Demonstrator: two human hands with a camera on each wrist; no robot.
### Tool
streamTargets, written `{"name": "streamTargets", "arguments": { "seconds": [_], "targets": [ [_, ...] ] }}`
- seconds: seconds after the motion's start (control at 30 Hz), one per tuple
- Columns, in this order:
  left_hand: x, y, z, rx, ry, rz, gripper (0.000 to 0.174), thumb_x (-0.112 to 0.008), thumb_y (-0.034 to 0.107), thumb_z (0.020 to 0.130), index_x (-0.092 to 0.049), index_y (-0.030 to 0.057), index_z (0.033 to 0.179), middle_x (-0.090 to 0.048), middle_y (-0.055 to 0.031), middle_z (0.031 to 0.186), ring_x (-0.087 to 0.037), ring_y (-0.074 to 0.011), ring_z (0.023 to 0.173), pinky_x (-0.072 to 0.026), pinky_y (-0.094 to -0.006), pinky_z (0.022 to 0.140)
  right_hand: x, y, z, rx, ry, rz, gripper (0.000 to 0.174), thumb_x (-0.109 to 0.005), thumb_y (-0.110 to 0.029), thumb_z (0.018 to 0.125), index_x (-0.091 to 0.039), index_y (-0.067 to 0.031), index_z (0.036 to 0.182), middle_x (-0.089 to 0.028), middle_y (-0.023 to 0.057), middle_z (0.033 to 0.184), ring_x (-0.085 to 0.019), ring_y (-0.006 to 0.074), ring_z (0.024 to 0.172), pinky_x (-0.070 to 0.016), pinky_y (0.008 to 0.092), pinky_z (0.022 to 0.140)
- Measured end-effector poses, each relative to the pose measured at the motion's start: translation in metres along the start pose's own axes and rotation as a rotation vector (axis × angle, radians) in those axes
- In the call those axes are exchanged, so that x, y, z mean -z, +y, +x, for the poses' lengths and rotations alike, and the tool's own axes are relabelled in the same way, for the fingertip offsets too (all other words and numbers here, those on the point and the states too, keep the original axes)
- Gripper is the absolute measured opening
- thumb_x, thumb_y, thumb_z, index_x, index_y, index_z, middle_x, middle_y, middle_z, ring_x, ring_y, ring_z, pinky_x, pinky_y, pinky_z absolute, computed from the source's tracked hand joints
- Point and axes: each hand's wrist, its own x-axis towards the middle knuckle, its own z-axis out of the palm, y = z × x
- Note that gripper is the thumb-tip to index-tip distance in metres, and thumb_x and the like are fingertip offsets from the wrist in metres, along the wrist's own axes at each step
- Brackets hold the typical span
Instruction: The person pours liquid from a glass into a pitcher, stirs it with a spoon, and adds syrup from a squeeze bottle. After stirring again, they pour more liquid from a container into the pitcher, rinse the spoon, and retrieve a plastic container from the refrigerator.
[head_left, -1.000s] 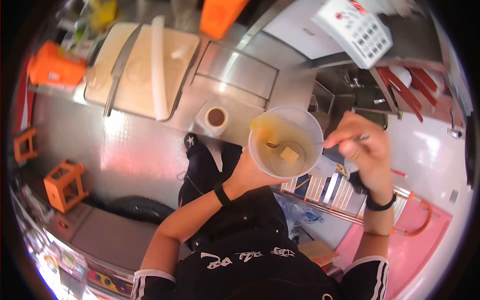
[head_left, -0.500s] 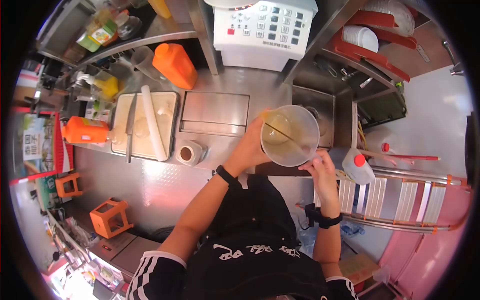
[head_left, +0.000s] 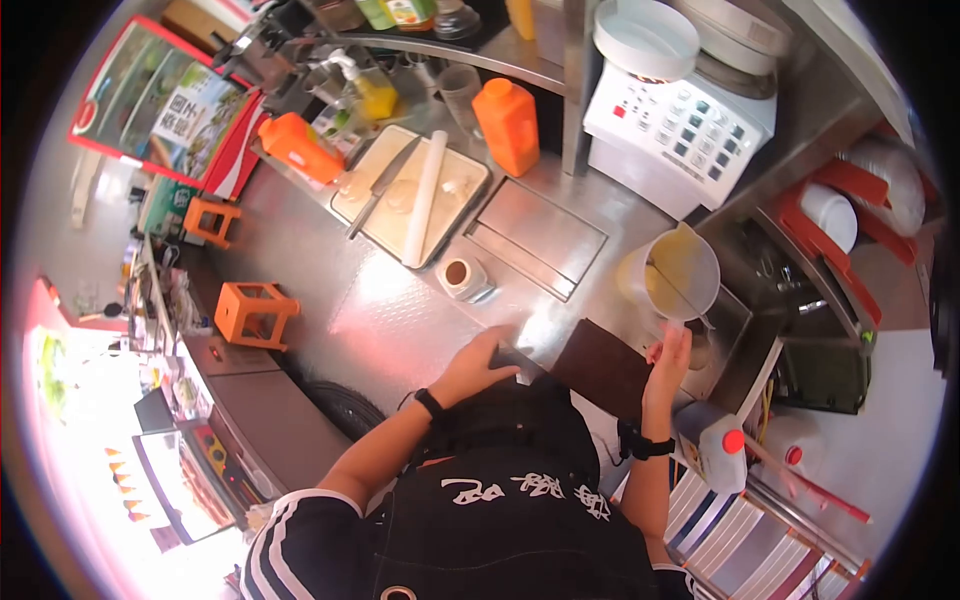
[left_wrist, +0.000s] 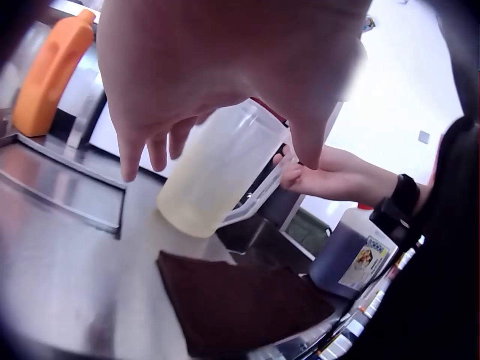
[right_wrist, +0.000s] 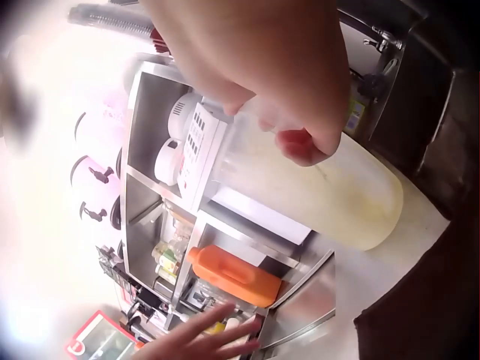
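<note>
A translucent plastic pitcher (head_left: 700, 290) with pale yellow liquid stands at the right of the steel counter, a thin utensil leaning inside it. My right hand (head_left: 672, 365) grips the pitcher's handle; in the right wrist view its fingers curl there, above the pitcher's body (right_wrist: 337, 191). My left hand (head_left: 475, 368) is off the pitcher, over the counter's front edge, holding nothing. Its fingers and thumb spread apart in the left wrist view. Between the hands lies a folded dark brown cloth (head_left: 605, 365), in front of the pitcher.
A tray (head_left: 470, 200) bears a knife (head_left: 385, 185) and a white roll (head_left: 427, 195). Near it are a small jar (head_left: 465, 278) and an orange bottle (head_left: 507, 125). A white keypad machine (head_left: 665, 130) stands behind; a sink (head_left: 735, 325) and a jug of dark liquid (head_left: 712, 445) are at the right.
My left hand has let go of the pitcher and moved left. The pitcher has come down onto the counter, with my right hand on its handle. The head view has turned, and the brown cloth now shows.
</note>
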Motion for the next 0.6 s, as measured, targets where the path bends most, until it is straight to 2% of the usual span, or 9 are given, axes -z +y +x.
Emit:
{"name": "streamTargets", "arguments": {
  "seconds": [0.03,0.1,0.13,0.23,0.4,0.43,0.47,0.5,0.6],
  "targets": [
    [0.000,-0.009,-0.007,0.006,0.015,-0.003,0.093,-0.082,0.029,0.070,-0.029,-0.0027,0.140,-0.039,-0.0220,0.141,-0.047,-0.0372,0.124,-0.0363,-0.0399,0.107,0.001,0.002,0.002,-0.014,0.014,-0.061,0.021,-0.050,-0.026,0.100,-0.054,-0.0055,0.103,-0.052,0.0007,0.074,-0.042,0.0047,0.055,-0.0338,0.0200,0.049],
    [-0.003,-0.034,-0.011,0.152,0.419,-0.197,0.092,-0.084,0.022,0.067,-0.030,-0.0029,0.136,-0.041,-0.0207,0.134,-0.047,-0.0339,0.121,-0.0377,-0.0398,0.104,-0.003,0.003,0.004,-0.008,0.042,-0.134,0.023,-0.051,-0.030,0.100,-0.054,-0.0081,0.104,-0.043,-0.0047,0.061,-0.038,0.0028,0.050,-0.0275,0.0186,0.044],
    [-0.002,-0.046,-0.007,0.151,0.426,-0.203,0.092,-0.084,0.022,0.067,-0.030,-0.0029,0.136,-0.041,-0.0207,0.134,-0.047,-0.0339,0.121,-0.0377,-0.0398,0.104,-0.003,0.004,0.006,-0.002,0.036,-0.138,0.023,-0.051,-0.030,0.100,-0.054,-0.0081,0.104,-0.043,-0.0047,0.061,-0.038,0.0028,0.050,-0.0275,0.0186,0.044],
    [0.016,-0.072,0.017,0.094,0.782,-0.115,0.104,-0.088,0.017,0.058,-0.025,-0.0035,0.138,-0.033,-0.0229,0.136,-0.036,-0.0333,0.130,-0.0340,-0.0406,0.107,-0.005,0.005,0.011,-0.029,0.020,-0.189,0.023,-0.053,-0.030,0.099,-0.053,-0.0085,0.104,-0.044,-0.0043,0.063,-0.038,0.0026,0.050,-0.0279,0.0188,0.044],
    [0.051,-0.089,0.059,-0.102,0.689,-0.116,0.103,-0.089,0.017,0.056,-0.029,-0.0019,0.137,-0.036,-0.0210,0.138,-0.038,-0.0336,0.131,-0.0354,-0.0391,0.107,-0.007,0.010,0.019,0.055,0.073,-0.311,0.022,-0.056,-0.030,0.098,-0.052,-0.0089,0.104,-0.044,-0.0052,0.062,-0.040,0.0028,0.049,-0.0287,0.0187,0.043],
    [0.056,-0.090,0.065,-0.116,0.613,-0.209,0.098,-0.088,0.017,0.057,-0.032,-0.0003,0.136,-0.041,-0.0197,0.134,-0.044,-0.0323,0.126,-0.0387,-0.0382,0.104,-0.006,0.010,0.021,0.011,0.060,-0.290,0.028,-0.061,-0.026,0.095,-0.050,-0.0077,0.114,-0.050,-0.0016,0.078,-0.042,0.0025,0.053,-0.0281,0.0189,0.041],
    [0.061,-0.092,0.069,-0.127,0.529,-0.299,0.093,-0.088,0.018,0.059,-0.035,0.0013,0.134,-0.046,-0.0184,0.131,-0.050,-0.0311,0.121,-0.0420,-0.0372,0.100,-0.007,0.013,0.014,0.010,0.083,-0.295,0.028,-0.061,-0.026,0.095,-0.050,-0.0077,0.114,-0.050,-0.0016,0.078,-0.042,0.0025,0.053,-0.0281,0.0189,0.041],
    [0.066,-0.094,0.072,-0.135,0.503,-0.287,0.082,-0.085,0.019,0.062,-0.041,0.0052,0.129,-0.056,-0.0174,0.120,-0.058,-0.0314,0.110,-0.0473,-0.0370,0.093,-0.021,-0.002,0.003,0.112,0.284,-0.364,0.036,-0.063,-0.024,0.093,-0.047,-0.0066,0.119,-0.050,0.0010,0.090,-0.045,0.0045,0.060,-0.0331,0.0200,0.046],
    [0.093,-0.105,0.082,-0.158,0.297,-0.285,0.076,-0.085,0.019,0.064,-0.045,0.0046,0.126,-0.059,-0.0159,0.117,-0.061,-0.0291,0.109,-0.0484,-0.0356,0.092,-0.023,0.015,-0.019,0.469,0.732,-0.719,0.051,-0.068,-0.027,0.089,-0.043,-0.0038,0.128,-0.044,0.0082,0.112,-0.048,0.0152,0.081,-0.0435,0.0276,0.073]
  ]
}}
